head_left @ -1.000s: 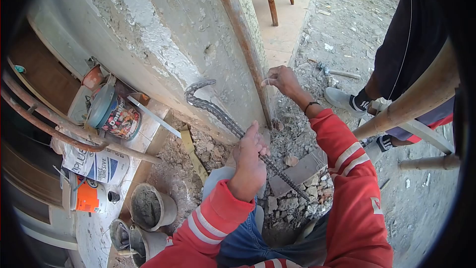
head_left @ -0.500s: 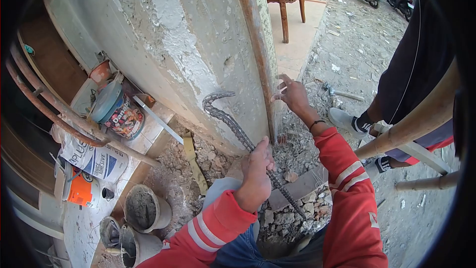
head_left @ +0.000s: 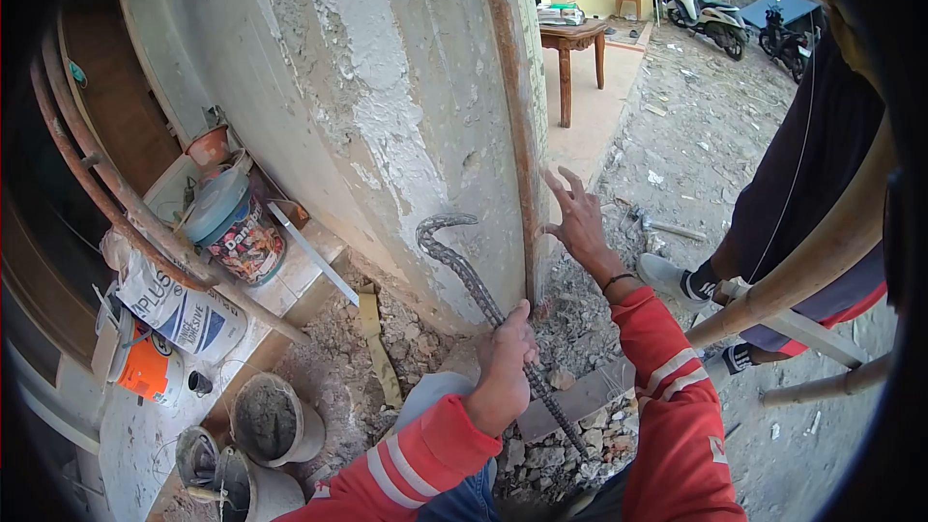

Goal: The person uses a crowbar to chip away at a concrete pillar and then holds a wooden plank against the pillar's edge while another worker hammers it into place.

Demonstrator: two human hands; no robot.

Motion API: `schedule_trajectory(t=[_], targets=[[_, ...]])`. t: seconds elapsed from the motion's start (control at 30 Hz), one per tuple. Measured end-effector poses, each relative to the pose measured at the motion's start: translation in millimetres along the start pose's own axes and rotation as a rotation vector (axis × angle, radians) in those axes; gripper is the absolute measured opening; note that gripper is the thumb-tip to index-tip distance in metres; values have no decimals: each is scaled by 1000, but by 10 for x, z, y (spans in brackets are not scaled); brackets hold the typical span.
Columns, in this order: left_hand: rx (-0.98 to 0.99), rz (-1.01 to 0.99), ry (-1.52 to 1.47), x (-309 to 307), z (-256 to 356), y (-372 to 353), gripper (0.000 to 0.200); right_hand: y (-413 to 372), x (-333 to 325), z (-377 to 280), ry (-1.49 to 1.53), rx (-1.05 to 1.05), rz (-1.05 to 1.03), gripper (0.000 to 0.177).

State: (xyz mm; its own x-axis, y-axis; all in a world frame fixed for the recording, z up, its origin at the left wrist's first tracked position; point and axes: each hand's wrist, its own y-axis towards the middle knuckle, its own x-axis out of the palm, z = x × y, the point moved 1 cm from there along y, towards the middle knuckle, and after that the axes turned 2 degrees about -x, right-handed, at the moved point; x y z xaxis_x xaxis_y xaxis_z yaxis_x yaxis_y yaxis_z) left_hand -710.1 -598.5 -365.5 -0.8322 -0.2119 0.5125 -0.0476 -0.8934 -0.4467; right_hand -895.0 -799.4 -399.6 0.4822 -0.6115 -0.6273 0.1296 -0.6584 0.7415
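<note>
My left hand is closed round a ribbed steel bar whose hooked upper end is close to the plastered wall. The bar's lower end reaches down over broken rubble. My right hand is open, its fingers spread, beside a rusty upright pole at the wall's corner. Nothing shows in that hand. Whether a fingertip or the thumb touches the pole's edge, I cannot tell.
Mortar buckets, a paint pail and an adhesive bag stand at the left. A person's legs are at the right, behind bamboo poles. A hammer lies on the ground.
The view has shifted, so the wall and table appear lower. My right hand's fingers now point up more and are spread wider. My left hand still holds the bar.
</note>
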Motion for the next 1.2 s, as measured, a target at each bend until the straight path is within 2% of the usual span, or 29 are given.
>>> schedule_trajectory(t=[0.07, 0.17, 0.57, 0.8, 1.2], targets=[[-2, -9, -4, -5, -3, 6, 33, -2, 31, 40, -34, -22, -119, 109], [-25, 1, 10, -11, 4, 10, 33, 9, 30, 42, -35, 0, -160, 103], [-13, -30, 13, -48, 9, 6, 36, 43, 9, 17, -81, 25, -197, 112], [9, -48, 5, -83, -15, 34, 35, 6, 48, 40, -100, 54, -261, 109], [2, -25, -21, -44, -6, 9, 38, -65, -19, -12, -36, 11, -133, 112]])
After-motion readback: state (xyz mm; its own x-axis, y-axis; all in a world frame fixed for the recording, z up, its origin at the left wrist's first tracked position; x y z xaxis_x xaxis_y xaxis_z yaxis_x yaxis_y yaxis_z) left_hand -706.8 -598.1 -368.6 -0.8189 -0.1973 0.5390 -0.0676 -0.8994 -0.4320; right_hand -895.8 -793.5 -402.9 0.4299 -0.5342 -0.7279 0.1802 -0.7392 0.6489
